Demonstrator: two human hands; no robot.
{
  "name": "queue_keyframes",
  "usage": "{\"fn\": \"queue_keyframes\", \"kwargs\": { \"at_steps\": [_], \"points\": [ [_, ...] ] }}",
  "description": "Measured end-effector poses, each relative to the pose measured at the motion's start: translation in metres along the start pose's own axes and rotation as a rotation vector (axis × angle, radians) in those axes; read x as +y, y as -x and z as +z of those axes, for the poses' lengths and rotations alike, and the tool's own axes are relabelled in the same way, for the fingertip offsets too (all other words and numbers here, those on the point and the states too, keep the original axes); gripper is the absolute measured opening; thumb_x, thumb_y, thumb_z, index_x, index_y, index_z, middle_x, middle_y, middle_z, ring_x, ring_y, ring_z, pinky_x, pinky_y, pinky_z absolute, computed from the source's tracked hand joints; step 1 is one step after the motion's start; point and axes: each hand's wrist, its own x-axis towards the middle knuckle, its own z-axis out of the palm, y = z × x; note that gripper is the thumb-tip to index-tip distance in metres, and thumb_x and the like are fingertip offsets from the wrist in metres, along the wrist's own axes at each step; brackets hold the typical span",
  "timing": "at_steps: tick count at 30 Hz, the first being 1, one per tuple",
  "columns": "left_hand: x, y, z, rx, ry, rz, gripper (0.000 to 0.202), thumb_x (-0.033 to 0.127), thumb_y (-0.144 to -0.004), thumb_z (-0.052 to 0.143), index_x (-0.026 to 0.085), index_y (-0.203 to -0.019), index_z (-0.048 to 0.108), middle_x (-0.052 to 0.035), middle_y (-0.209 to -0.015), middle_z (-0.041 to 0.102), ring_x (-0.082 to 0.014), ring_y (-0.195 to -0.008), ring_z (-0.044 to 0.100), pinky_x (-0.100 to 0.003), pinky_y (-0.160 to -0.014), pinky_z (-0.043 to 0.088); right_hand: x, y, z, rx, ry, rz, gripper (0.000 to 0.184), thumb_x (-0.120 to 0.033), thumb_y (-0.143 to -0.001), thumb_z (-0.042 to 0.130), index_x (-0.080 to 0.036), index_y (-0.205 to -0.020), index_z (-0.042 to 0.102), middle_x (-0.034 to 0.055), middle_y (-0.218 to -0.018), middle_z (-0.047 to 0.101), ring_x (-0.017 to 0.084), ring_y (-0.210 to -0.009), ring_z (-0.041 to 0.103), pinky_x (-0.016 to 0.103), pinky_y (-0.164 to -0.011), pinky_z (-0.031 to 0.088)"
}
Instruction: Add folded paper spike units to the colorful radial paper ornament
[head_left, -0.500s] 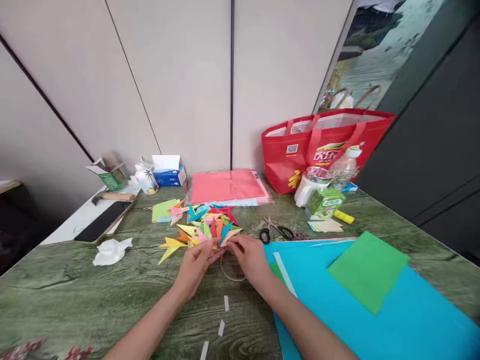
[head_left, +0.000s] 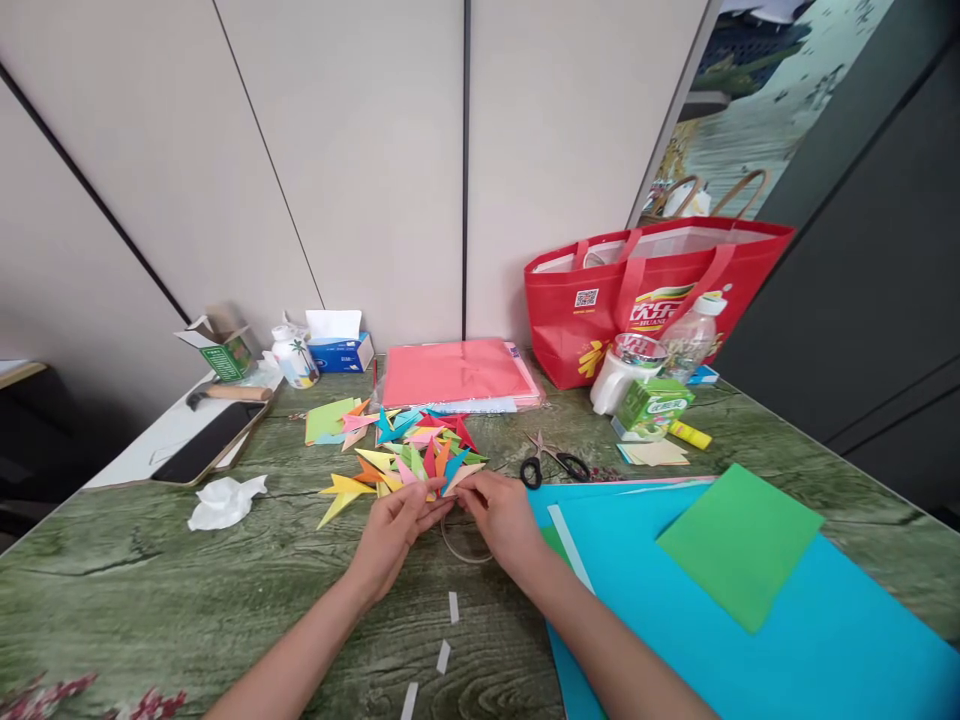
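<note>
Both my hands meet at the front of a heap of bright origami pieces (head_left: 420, 455), pointed like paper cranes, in yellow, orange, pink, red, green and blue. My left hand (head_left: 396, 520) is closed, its fingertips pinching at the heap's near edge; what lies between them is partly hidden. With thumb and finger, my right hand (head_left: 501, 510) pinches a pale peach origami piece (head_left: 463, 474). Below the fingers, a thin pale hoop (head_left: 459, 554) curves between the hands, its upper part covered. Short white tape strips (head_left: 443, 656) lie on the table nearer me.
Black-handled scissors (head_left: 551, 465) lie right of the heap. Blue sheets (head_left: 637, 600) with a green square (head_left: 742, 545) cover the right side. A red bag (head_left: 585, 320) and mug (head_left: 616, 378) stand behind. A phone (head_left: 206, 445) and crumpled tissue (head_left: 226, 502) are left.
The view has shifted very slightly. My hands keep nearly the same place and grip, and the things on the table stay put.
</note>
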Motion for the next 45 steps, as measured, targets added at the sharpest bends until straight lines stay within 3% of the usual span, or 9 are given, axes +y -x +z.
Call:
{"fn": "queue_keyframes", "kwargs": {
  "at_steps": [8,22,32,41,45],
  "points": [
    [-0.003,-0.001,-0.003,0.002,-0.016,0.011,0.033,0.037,-0.072,0.064,0.01,-0.089,0.069,-0.013,-0.104,0.067,-0.0269,-0.096,0.062,-0.042,-0.098,0.04,-0.003,0.001,0.001,-0.033,0.091,0.014,0.017,-0.012,-0.081,0.047,-0.014,-0.077,0.063,0.0076,-0.072,0.065,0.017,-0.065,0.059,0.026,-0.061,0.044],
    [-0.004,-0.003,-0.008,-0.049,-0.06,0.053,0.029,0.037,-0.076,0.059,0.011,-0.085,0.069,-0.0125,-0.113,0.062,-0.0267,-0.098,0.061,-0.043,-0.099,0.039,-0.004,0.0,0.001,-0.029,-0.112,0.145,0.015,-0.012,-0.081,0.047,-0.015,-0.076,0.061,0.0061,-0.069,0.064,0.016,-0.06,0.06,0.025,-0.058,0.047],
    [-0.001,-0.002,-0.007,-0.008,-0.094,0.079,0.03,0.038,-0.073,0.062,0.011,-0.081,0.069,-0.0113,-0.109,0.064,-0.027,-0.099,0.06,-0.042,-0.098,0.039,-0.006,-0.001,-0.001,-0.003,-0.12,0.09,0.008,-0.019,-0.079,0.055,-0.016,-0.077,0.062,0.004,-0.074,0.065,0.016,-0.066,0.06,0.025,-0.062,0.045],
    [0.001,-0.002,-0.004,0.007,-0.077,0.073,0.031,0.038,-0.072,0.063,0.011,-0.084,0.07,-0.011,-0.105,0.066,-0.0263,-0.096,0.061,-0.042,-0.097,0.039,-0.011,0.0,-0.002,0.004,0.091,0.036,0.015,-0.019,-0.084,0.042,-0.016,-0.075,0.053,0.0072,-0.076,0.06,0.018,-0.068,0.057,0.027,-0.061,0.043],
    [0.006,-0.002,-0.002,0.025,0.026,0.056,0.031,0.037,-0.071,0.064,0.01,-0.086,0.07,-0.0123,-0.096,0.069,-0.0261,-0.092,0.063,-0.043,-0.097,0.04,-0.012,0.001,0.001,0.014,0.039,0.159,0.014,-0.021,-0.085,0.036,-0.017,-0.077,0.047,0.0072,-0.075,0.059,0.018,-0.065,0.059,0.028,-0.06,0.045]
  ]
}}
